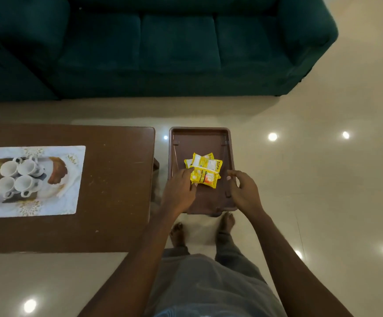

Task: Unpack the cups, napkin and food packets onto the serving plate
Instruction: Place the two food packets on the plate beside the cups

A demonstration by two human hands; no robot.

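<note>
**A:** While looking down from here, begin nearest. Anything held?

**B:** Yes. At 12 o'clock, close in: pinching the near-left edge of the food packets (205, 171) with the left hand (180, 191). Right hand (243, 191) at 1 o'clock, fingers loosely curled round nothing, hovering over the right rim of the brown tray (199, 143).

**A:** And the packets, lying where?

**B:** Mid-tray, a small yellow overlapping pile, seemingly resting on the tray floor. Not lifted clear yet, as far as can be told.

**A:** Further out?

**B:** At 9 o'clock, on the brown surface (113, 179): a white mat (71, 179), and on it an oval dish, taken here for the serving plate (58, 170). Carrying four white cups (23, 183), clustered two by two, touching.

**A:** Napkin?

**B:** Cannot tell. Possibly that white mat under the plate, possibly hidden elsewhere.

**A:** So, how far along?

**B:** Judging from the layout alone: cups seemingly done, already on the plate. Left to do: carrying the packets from 12 o'clock over to 9 o'clock, well apart from the plate for now. Napkin unsettled.

**A:** Anything beyond?

**B:** Only pale glossy floor (323, 179), then a dark green sofa (176, 42) far off, spanning 11 to 1 o'clock.
</note>
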